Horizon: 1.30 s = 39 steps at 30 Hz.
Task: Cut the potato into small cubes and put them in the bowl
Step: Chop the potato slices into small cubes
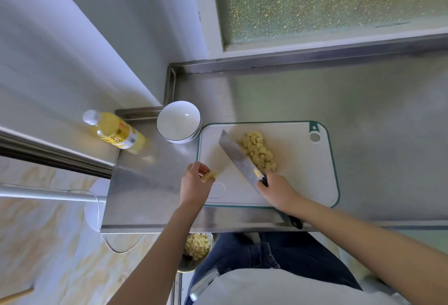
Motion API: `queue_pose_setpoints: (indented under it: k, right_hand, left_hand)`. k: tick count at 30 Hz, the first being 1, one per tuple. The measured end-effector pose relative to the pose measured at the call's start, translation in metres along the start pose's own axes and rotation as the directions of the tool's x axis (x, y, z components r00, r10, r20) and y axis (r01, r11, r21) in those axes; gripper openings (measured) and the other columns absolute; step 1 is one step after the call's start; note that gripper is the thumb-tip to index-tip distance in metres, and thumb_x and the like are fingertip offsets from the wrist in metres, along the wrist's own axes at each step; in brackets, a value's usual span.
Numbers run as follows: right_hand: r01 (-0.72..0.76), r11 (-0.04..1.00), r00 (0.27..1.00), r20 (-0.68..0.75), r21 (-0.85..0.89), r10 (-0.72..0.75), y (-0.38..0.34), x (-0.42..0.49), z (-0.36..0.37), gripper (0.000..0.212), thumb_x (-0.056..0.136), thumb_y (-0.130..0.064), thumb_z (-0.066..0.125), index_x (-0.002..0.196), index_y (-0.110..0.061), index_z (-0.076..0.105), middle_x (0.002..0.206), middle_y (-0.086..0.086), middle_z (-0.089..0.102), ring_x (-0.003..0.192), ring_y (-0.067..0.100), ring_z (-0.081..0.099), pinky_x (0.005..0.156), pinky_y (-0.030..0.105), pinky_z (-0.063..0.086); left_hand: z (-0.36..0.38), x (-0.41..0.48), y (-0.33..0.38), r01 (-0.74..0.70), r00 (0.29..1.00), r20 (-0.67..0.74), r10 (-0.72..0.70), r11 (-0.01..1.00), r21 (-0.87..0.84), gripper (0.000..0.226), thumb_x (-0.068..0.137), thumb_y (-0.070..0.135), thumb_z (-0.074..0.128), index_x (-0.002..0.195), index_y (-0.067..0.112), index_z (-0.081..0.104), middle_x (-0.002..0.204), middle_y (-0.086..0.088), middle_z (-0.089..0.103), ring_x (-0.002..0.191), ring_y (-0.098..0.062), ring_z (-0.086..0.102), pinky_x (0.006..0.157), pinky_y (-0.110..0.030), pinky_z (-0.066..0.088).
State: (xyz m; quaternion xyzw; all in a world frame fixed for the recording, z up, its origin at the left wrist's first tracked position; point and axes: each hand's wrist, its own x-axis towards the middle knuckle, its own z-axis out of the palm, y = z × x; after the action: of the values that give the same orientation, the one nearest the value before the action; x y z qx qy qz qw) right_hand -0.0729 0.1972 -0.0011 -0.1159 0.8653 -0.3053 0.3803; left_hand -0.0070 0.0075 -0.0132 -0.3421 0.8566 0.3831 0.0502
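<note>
Knife (238,156) slants between piece (208,177) and cubes (258,152)
At the board's (303,171) left edge my left hand (194,183) pinches the piece; my right hand (276,192) grips the knife; cubes heap mid-board, bowl (174,122) just off its far-left corner.

Pale yellow potato cubes (258,150), white bowl (179,122) dark-rimmed, white teal-edged board (298,166)

2 bare forearms reach forward. Left hand (195,183): fingers curled, pinching a potato piece (208,177) at the fingertips. Right hand (277,192): fingers wrapped round the handle of a knife (242,161), back of hand up.
</note>
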Motion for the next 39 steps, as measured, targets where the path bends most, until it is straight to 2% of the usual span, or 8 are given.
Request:
queue_pose_setpoints:
  k: [7,11,17,20,24,29,34,39]
  right_hand:
    - [-0.126,0.992,0.986,-0.103,0.029,0.129,0.01,-0.001,-0.007,0.015,0.095,-0.018,0.04,0.089,-0.007,0.047,0.078,0.009,0.052,0.074,0.026,0.047,0.066,0.027,0.034]
    - [-0.115,0.993,0.984,-0.136,0.029,0.118,0.012,-0.003,-0.003,0.018,0.095,-0.018,0.04,0.096,-0.004,0.052,0.08,0.011,0.054,0.07,0.027,0.047,0.059,0.03,0.034]
    - [-0.084,0.995,0.984,-0.154,0.053,0.091,0.008,-0.011,0.004,0.012,0.095,-0.017,0.041,0.097,-0.007,0.049,0.068,0.002,0.046,0.067,0.024,0.046,0.059,0.031,0.033]
    - [-0.084,0.995,0.982,-0.163,0.058,0.092,0.01,-0.013,0.005,0.017,0.094,-0.017,0.043,0.103,-0.005,0.052,0.077,0.008,0.052,0.073,0.026,0.047,0.067,0.029,0.034]
    - [-0.097,0.993,0.986,-0.131,0.062,0.105,0.013,-0.013,0.002,0.013,0.095,-0.019,0.043,0.084,-0.011,0.047,0.067,-0.001,0.046,0.065,0.019,0.045,0.058,0.028,0.031]
    - [-0.092,0.996,0.988,-0.122,0.018,0.093,0.013,-0.011,-0.005,0.03,0.095,-0.02,0.041,0.067,-0.024,0.034,0.064,-0.003,0.042,0.056,0.01,0.04,0.05,0.021,0.029]
    - [-0.075,0.997,0.99,-0.119,0.0,0.074,0.01,-0.013,0.001,0.014,0.096,-0.02,0.042,0.086,-0.01,0.046,0.068,-0.001,0.046,0.061,0.014,0.045,0.052,0.023,0.033]
    - [-0.061,0.998,0.993,-0.099,-0.011,0.06,0.007,-0.014,0.011,0.016,0.095,-0.02,0.042,0.095,-0.005,0.047,0.072,0.0,0.048,0.073,0.023,0.049,0.067,0.03,0.037]
  left_hand:
    - [0.003,0.005,0.003,-0.049,0.999,0.009,0.049,0.998,-0.032,0.018,0.078,0.005,0.066,0.082,0.015,0.052,0.087,0.0,0.052,0.075,-0.014,0.052,0.061,-0.008,0.033]
    - [0.013,0.011,0.018,-0.062,0.998,-0.018,0.062,0.998,-0.001,0.013,0.078,0.005,0.061,0.086,0.012,0.054,0.092,-0.003,0.052,0.078,-0.02,0.053,0.066,-0.026,0.042]
    - [0.04,0.014,0.036,-0.187,0.979,-0.016,0.206,0.917,0.351,0.023,0.082,-0.001,0.05,0.104,0.008,0.05,0.112,-0.01,0.044,0.103,-0.028,0.043,0.069,-0.034,0.04]
    - [0.052,0.008,0.035,-0.257,0.966,0.073,0.248,0.894,0.366,0.028,0.083,0.018,0.061,0.107,0.011,0.048,0.113,-0.009,0.042,0.106,-0.027,0.042,0.078,-0.033,0.043]
    - [0.058,-0.003,0.028,-0.257,0.966,0.076,0.247,0.885,0.387,0.049,0.079,0.038,0.067,0.115,0.014,0.044,0.117,-0.007,0.04,0.108,-0.025,0.042,0.09,-0.032,0.038]
    - [0.053,-0.005,0.014,-0.158,0.986,0.082,0.145,0.973,0.167,0.063,0.084,0.025,0.065,0.135,0.011,0.033,0.13,-0.012,0.034,0.119,-0.028,0.038,0.093,-0.037,0.041]
    - [0.052,-0.003,0.013,-0.166,0.981,0.112,0.161,0.985,0.039,0.046,0.088,0.014,0.059,0.131,0.008,0.043,0.124,-0.011,0.039,0.113,-0.026,0.046,0.089,-0.034,0.045]
    - [0.056,-0.004,0.013,-0.168,0.979,0.107,0.174,0.984,-0.065,0.039,0.085,0.009,0.063,0.122,0.005,0.053,0.117,-0.011,0.044,0.1,-0.027,0.053,0.087,-0.032,0.048]
